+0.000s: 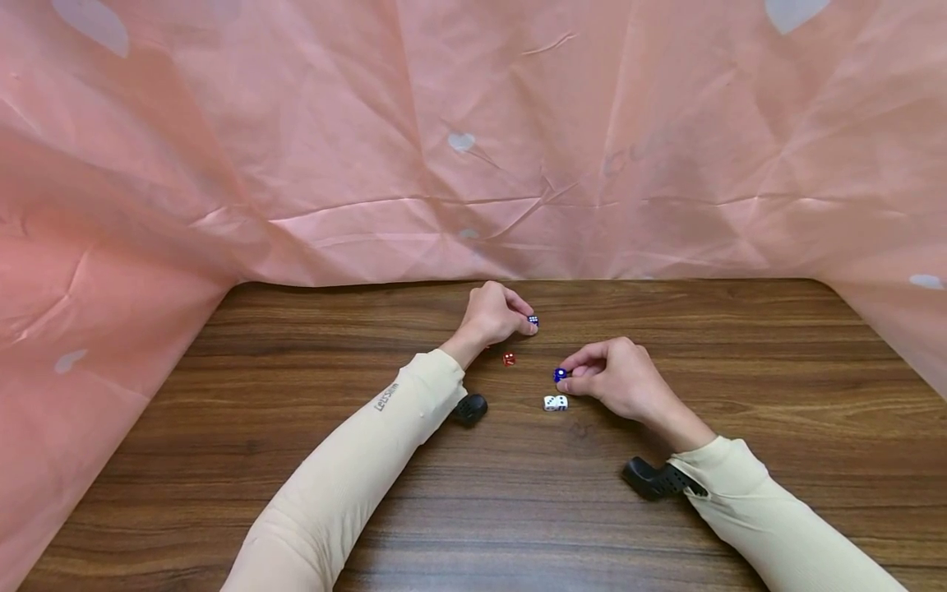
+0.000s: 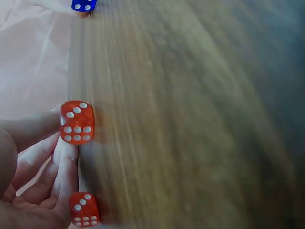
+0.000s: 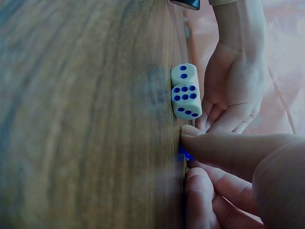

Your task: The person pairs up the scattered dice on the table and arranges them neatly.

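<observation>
My left hand [image 1: 494, 314] is at the back of the table, thumb and fingers pinching a dark blue die [image 1: 533, 321]. That die is hidden behind the red dice in the left wrist view. Closer to the front and right, my right hand [image 1: 627, 380] pinches a second blue die [image 1: 560, 374] at its fingertips. Only a sliver of this blue die [image 3: 187, 153] shows below the thumb in the right wrist view. Two white dice [image 1: 556, 403] with blue pips stand side by side just in front of the right fingertips.
One red die [image 1: 509, 358] lies between the hands. Another red die [image 2: 84, 209] shows in the left wrist view, mostly covered by the left wrist from above. The brown wooden table [image 1: 473, 510] ends at a pink curtain [image 1: 370, 164] behind and at the sides.
</observation>
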{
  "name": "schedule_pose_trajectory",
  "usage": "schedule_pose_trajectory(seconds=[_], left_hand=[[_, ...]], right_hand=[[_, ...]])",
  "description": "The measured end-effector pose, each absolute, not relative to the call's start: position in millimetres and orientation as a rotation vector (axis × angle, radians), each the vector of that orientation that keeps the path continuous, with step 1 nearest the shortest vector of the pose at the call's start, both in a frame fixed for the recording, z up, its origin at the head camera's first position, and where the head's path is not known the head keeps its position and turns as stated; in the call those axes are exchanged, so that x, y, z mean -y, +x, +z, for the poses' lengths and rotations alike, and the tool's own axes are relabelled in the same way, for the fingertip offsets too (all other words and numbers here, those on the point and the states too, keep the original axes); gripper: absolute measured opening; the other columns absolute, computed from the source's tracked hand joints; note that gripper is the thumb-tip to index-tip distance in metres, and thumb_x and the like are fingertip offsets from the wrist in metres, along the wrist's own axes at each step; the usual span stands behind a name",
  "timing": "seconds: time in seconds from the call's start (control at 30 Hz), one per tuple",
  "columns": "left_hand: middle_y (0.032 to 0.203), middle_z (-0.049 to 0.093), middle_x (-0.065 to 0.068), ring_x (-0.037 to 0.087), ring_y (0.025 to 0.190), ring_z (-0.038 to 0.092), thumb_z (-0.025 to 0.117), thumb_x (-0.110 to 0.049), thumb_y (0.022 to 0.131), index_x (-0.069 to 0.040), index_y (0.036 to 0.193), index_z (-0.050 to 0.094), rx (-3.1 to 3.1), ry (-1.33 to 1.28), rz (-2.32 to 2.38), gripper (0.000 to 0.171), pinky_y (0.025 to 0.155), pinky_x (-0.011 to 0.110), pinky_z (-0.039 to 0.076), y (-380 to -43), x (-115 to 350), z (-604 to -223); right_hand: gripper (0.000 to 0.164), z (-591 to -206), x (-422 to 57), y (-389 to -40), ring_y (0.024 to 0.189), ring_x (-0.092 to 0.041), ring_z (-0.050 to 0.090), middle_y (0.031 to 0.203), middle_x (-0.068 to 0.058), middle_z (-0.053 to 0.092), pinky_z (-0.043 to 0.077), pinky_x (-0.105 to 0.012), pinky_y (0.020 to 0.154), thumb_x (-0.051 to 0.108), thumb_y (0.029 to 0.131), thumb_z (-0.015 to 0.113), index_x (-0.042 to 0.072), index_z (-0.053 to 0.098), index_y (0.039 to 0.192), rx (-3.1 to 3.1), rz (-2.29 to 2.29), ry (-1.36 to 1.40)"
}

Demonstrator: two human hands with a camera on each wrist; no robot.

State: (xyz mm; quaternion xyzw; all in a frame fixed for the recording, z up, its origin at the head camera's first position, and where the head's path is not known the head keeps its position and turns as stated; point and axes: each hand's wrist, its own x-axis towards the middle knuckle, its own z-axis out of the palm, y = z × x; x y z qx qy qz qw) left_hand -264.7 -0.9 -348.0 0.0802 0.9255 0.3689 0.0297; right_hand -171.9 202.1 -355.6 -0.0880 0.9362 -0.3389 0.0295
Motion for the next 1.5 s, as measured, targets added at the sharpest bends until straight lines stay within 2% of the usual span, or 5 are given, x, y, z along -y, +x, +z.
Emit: schedule_pose_trajectory(seconds=[0.53, 1.1, 1.5], left_hand=[[0.102, 0.084, -0.001, 0.023, 0.123, 0.069, 0.094, -0.022, 0.080, -0.019, 0.094, 0.087, -2.882, 0.212, 1.098, 0.016, 0.110, 0.033, 0.050, -265.4, -4.7, -348.9], [0.092, 0.084, -0.002, 0.020, 0.111, 0.072, 0.095, -0.023, 0.078, -0.018, 0.093, 0.087, -2.848, 0.237, 1.192, 0.017, 0.101, 0.033, 0.054, -261.5, 13.4, -341.8], [0.092, 0.084, -0.004, 0.022, 0.112, 0.071, 0.096, -0.026, 0.077, -0.021, 0.089, 0.087, -2.855, 0.222, 1.168, 0.015, 0.098, 0.034, 0.056, -246.9, 12.0, -333.7]], right_hand=[[0.019, -356.3, -203.1, -171.7, 0.074, -0.004, 0.068, 0.080, 0.007, 0.079, 0.049, -0.027, 0.072, 0.030, 0.083, 0.090, 0.018, 0.085, 0.096, -2.887, -1.052, -0.269], [0.019, -356.9, -203.4, -172.1, 0.074, -0.005, 0.068, 0.080, 0.007, 0.079, 0.049, -0.027, 0.071, 0.029, 0.083, 0.090, 0.017, 0.085, 0.097, -2.882, -1.056, -0.278], [0.018, -356.2, -203.0, -171.1, 0.073, -0.006, 0.066, 0.077, 0.009, 0.077, 0.048, -0.028, 0.069, 0.031, 0.083, 0.090, 0.020, 0.085, 0.096, -2.887, -1.049, -0.273]])
